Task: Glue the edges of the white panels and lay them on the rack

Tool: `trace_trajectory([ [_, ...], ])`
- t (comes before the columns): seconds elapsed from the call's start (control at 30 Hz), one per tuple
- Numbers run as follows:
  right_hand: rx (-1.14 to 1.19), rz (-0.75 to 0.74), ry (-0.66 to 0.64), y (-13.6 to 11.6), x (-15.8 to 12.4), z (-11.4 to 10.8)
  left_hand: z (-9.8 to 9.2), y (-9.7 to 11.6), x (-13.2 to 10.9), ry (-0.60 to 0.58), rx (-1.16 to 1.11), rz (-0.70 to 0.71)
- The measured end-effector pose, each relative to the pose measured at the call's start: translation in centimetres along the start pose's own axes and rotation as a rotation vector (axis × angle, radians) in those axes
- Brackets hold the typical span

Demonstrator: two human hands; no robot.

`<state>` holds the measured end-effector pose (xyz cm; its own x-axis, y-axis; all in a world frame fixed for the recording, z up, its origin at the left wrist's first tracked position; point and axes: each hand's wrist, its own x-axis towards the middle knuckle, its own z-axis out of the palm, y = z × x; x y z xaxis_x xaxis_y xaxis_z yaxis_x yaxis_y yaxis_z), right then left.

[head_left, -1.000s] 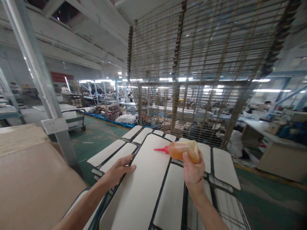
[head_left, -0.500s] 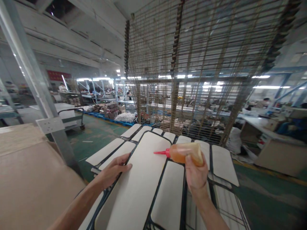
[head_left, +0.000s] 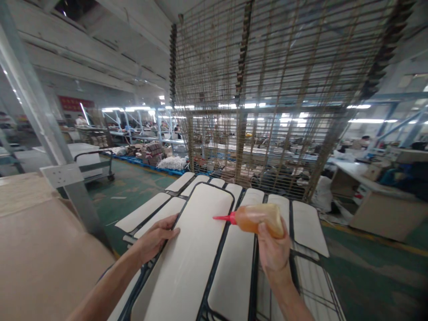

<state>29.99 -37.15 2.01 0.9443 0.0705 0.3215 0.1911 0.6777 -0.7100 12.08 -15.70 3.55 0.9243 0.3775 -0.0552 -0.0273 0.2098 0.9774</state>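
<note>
My right hand (head_left: 274, 247) is wrapped round a squeeze bottle (head_left: 256, 218) of amber liquid, held on its side. Its red pointed nozzle aims left, over the upper part of a long cream panel (head_left: 194, 236) with rounded corners and a dark edge. Whether the tip touches the panel I cannot tell. At the panel's left edge, my left hand (head_left: 157, 238) grips it with the thumb on top and the fingers partly hidden at the side. Under and around this panel lie several similar cream panels (head_left: 234, 263) with dark borders.
A metal post (head_left: 56, 133) rises at the left beside a beige-covered stack (head_left: 43, 249). Behind the panels stands a tall wire rack (head_left: 267, 89). A trolley (head_left: 95, 162) is on the green floor to the left, and a work table (head_left: 377, 196) stands at the right.
The bottle and its nozzle sit slightly lower over the panel. My view has shifted a little, so the surroundings appear further left. Both hands keep their holds.
</note>
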Motion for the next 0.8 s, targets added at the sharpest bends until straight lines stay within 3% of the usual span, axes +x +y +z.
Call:
trace_trajectory([
  [0.07, -0.014, 0.038, -0.019, 0.8, -0.8, -0.7, 0.0, -0.2, 0.2, -0.004, -0.009, 0.007],
  [0.23, -0.056, 0.192, -0.284, 2.8, -4.8, -3.2, -0.2, -0.7, 0.6, 0.029, 0.005, 0.02],
  [0.3, -0.035, 0.15, -0.218, 2.3, -3.9, -2.6, 0.0, -0.7, 0.5, 0.017, 0.025, 0.01],
  [0.37, 0.006, 0.059, -0.052, 1.3, -1.6, -1.5, 0.3, -0.8, 0.5, -0.003, 0.042, -0.006],
  [0.47, 0.001, -0.018, 0.027, 0.6, 0.7, -0.8, 0.7, -1.1, 0.6, 0.011, 0.037, -0.023],
  [0.53, -0.043, 0.012, -0.01, 0.9, 0.0, -1.4, 0.9, -1.5, 1.0, 0.033, 0.017, -0.037],
  [0.63, -0.089, 0.139, -0.212, 1.9, -3.1, -2.8, 1.2, -1.9, 1.5, 0.074, -0.003, -0.048],
  [0.7, -0.11, 0.144, -0.322, 2.1, -4.0, -3.2, 1.6, -2.0, 1.6, 0.091, 0.003, -0.051],
  [0.8, -0.141, -0.003, -0.226, 1.5, -2.2, -2.3, 2.3, -1.8, 1.6, 0.061, 0.04, -0.072],
])
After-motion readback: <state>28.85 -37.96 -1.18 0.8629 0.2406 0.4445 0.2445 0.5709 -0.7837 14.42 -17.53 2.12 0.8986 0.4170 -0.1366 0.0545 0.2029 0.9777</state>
